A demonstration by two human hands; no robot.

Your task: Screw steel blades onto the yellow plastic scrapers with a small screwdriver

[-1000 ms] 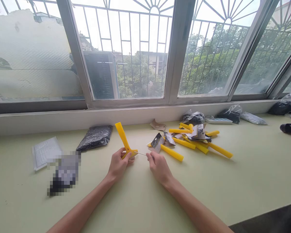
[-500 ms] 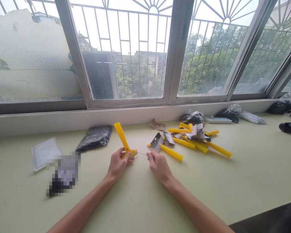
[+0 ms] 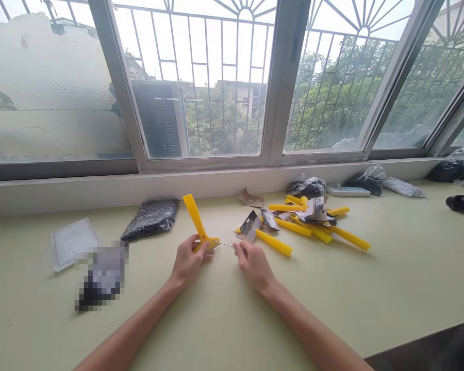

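My left hand [image 3: 187, 262] is closed around the head of a yellow scraper [image 3: 194, 215], whose handle points up and slightly to the left. A thin metal shaft, apparently of a screwdriver [image 3: 226, 245], runs from my right hand [image 3: 255, 265] to the right side of the scraper's head. The fingers of that hand are wrapped round the tool, and its grip is hidden inside them. To the right of my hands lies a pile of similar yellow scrapers [image 3: 274, 242], several with printed cards on their heads.
A black item in clear plastic [image 3: 150, 219] and a flat translucent packet [image 3: 71, 243] lie at the left, near a blurred-out item [image 3: 104, 278]. Along the window sill are a torn piece of cardboard [image 3: 250, 198], a white power strip [image 3: 348, 191] and bagged dark items [image 3: 365, 180].
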